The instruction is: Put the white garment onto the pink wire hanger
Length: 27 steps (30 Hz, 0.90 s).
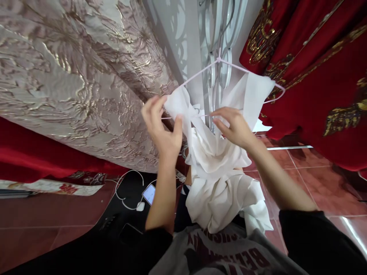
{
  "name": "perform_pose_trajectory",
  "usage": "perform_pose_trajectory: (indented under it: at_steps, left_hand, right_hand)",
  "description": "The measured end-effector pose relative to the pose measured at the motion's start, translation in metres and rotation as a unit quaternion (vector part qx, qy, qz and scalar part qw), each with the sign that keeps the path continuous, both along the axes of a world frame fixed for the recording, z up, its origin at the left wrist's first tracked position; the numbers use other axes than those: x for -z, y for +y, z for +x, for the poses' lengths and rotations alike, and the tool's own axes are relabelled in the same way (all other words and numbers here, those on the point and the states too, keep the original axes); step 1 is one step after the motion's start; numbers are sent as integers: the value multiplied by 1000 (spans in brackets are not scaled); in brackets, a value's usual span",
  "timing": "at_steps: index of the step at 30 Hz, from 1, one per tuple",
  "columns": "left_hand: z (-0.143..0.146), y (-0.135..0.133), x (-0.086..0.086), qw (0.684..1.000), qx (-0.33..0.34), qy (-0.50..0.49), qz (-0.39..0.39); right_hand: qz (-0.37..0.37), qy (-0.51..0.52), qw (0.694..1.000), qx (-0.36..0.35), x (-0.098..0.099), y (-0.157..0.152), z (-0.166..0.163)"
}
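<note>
Grey lettered shirt [218, 256] of the wearer filled the lower edge at 6 o'clock, with a black sleeve on either side. Just beyond it, at mid-frame, a crumpled white garment [218, 191] hung from a pale wire hanger [200, 72] whose hook stood at 12 o'clock. Left hand [162, 126], at 9 o'clock of the garment, was clenched on the cloth at the hanger's near end. Right hand [233, 128], at 3 o'clock, pinched the cloth at the hanger's lower bar. Farther off, at 7 o'clock, a phone [149, 194] lay beside a white cable [123, 198]. Behind, gold-patterned brocade [80, 76] spanned 10 o'clock, and red embroidered garments [321, 76] hung at 2 o'clock.
</note>
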<state>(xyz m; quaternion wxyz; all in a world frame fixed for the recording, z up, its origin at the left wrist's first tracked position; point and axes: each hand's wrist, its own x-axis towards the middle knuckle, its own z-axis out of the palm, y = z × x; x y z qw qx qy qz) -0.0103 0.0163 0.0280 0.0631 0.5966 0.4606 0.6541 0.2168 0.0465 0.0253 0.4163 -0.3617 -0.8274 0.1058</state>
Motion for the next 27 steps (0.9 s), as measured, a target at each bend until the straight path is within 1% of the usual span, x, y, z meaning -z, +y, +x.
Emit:
perform_pose_trajectory:
  at_steps: [1, 2, 4, 5, 7, 10, 14, 16, 19, 21, 23, 27]
  left_hand:
    - [7, -4, 14, 999, -33, -24, 19]
    - [15, -7, 27, 997, -46, -50, 28]
    - [28, -11, 46, 996, -32, -77, 17]
    - [33, -12, 52, 996, -21, -88, 11]
    - [41, -13, 54, 994, 2, -109, 1]
    - [47, -14, 44, 989, 28, -140, -31]
    - [48, -20, 21, 984, 43, -152, -80]
    - [44, -22, 10, 974, 83, -187, -101]
    - [32, -20, -3, 944, 155, -259, -132]
    - [22, -16, -7, 926, 195, -289, -145]
    - [17, -13, -9, 915, 225, -296, -157]
    - [23, -17, -12, 910, 245, -285, -176]
  right_hand:
    - [20, 13, 999, 30, 15, 1, -7]
    - [44, 29, 997, 64, 28, 1, -12]
    - [90, 65, 986, 128, 45, -2, -18]
    - [105, 77, 981, 146, 49, -5, -19]
    - [112, 89, 977, 160, 51, -11, -20]
    - [103, 96, 978, 157, 46, -18, -20]
    - [105, 110, 977, 149, 43, -21, -21]
    - [96, 109, 978, 149, 43, -22, -21]
    - [86, 109, 979, 147, 43, -22, -20]
    - [82, 111, 980, 145, 44, -23, -20]
    - [78, 109, 980, 144, 44, -23, -21]
    - [88, 102, 979, 152, 44, -23, -23]
